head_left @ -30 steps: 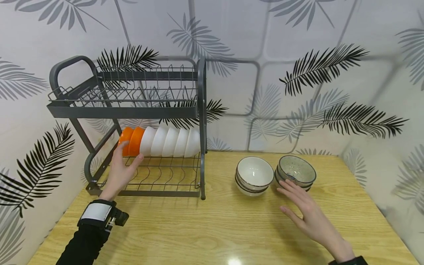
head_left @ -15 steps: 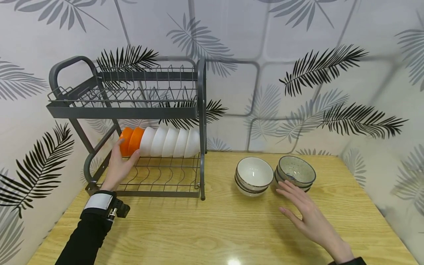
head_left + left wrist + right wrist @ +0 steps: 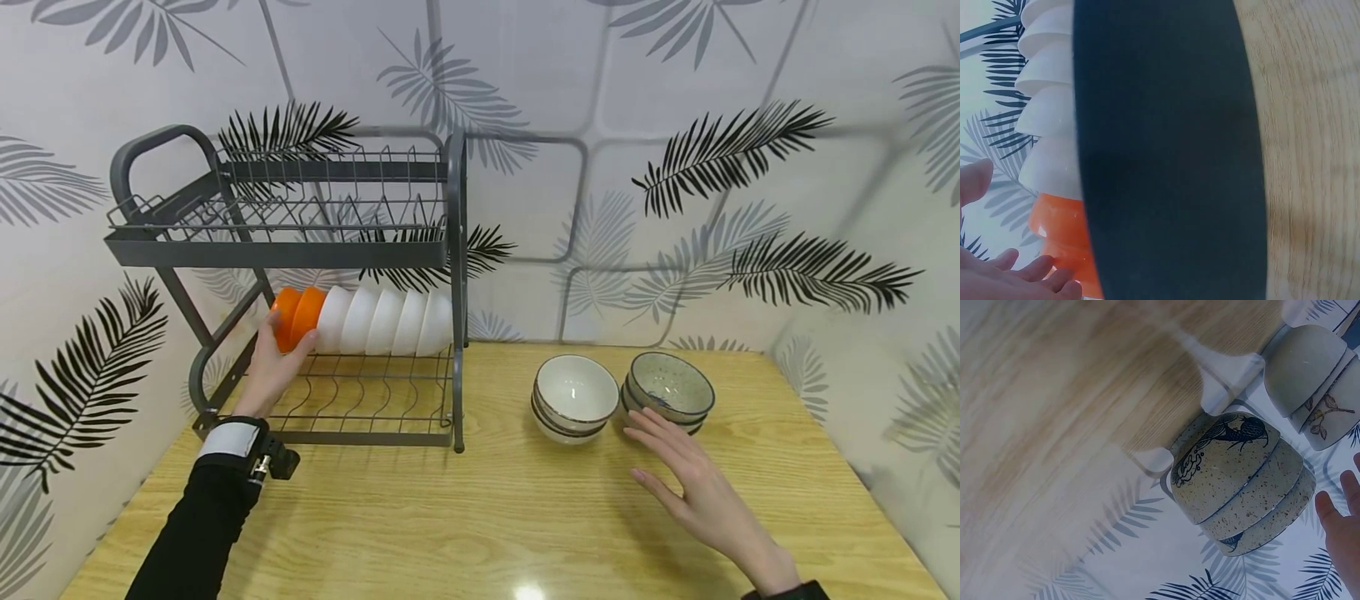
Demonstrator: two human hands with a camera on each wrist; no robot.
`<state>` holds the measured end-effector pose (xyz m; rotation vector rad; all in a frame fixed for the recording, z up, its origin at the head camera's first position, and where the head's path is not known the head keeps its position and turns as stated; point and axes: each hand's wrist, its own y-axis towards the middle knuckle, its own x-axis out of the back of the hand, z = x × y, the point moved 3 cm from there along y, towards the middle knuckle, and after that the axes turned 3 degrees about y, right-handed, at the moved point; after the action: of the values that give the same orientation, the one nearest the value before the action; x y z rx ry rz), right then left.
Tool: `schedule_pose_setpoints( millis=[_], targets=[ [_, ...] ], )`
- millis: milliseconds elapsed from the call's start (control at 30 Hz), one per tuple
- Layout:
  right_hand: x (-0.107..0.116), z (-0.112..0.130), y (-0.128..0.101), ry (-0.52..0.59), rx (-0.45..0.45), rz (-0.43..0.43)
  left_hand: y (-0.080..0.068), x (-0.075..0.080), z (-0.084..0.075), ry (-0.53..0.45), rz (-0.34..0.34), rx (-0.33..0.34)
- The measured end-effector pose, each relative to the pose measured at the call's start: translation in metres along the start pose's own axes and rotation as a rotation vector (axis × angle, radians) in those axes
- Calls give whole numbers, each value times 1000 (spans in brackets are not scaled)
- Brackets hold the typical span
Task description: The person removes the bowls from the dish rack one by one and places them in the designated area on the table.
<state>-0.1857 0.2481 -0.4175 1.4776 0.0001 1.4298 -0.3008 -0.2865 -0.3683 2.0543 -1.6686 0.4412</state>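
Two orange bowls (image 3: 307,310) stand on edge at the left end of a row on the rack's lower tier, beside several white bowls (image 3: 386,323). My left hand (image 3: 273,367) reaches into that tier, fingers at the outer orange bowl's left side and thumb spread toward the right. In the left wrist view its fingers (image 3: 1038,270) overlap the orange bowls (image 3: 1063,222); contact is unclear. My right hand (image 3: 697,487) hovers over the table, fingers extended, close to a stack of speckled bowls (image 3: 672,385). A stack of white dark-rimmed bowls (image 3: 577,392) sits to their left.
A grey two-tier dish rack (image 3: 285,254) stands at the left, its upper tier above my left hand. Its front bar (image 3: 1172,150) blocks much of the left wrist view. The wooden table (image 3: 480,500) meets a leaf-patterned wall (image 3: 525,75) behind.
My left hand has shifted slightly up and closer in to the orange bowls, its thumb nearing the row. The right hand stays almost still, and the bowls have not visibly moved.
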Motion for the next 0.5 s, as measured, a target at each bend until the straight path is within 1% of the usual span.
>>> schedule_pose_setpoints(
  millis=[233, 500],
  targets=[
    [0, 0, -1, 0, -4, 0, 5, -6, 1, -44, 19, -15],
    [1, 0, -2, 3, -4, -4, 5, -6, 1, -56, -13, -34]
  ],
)
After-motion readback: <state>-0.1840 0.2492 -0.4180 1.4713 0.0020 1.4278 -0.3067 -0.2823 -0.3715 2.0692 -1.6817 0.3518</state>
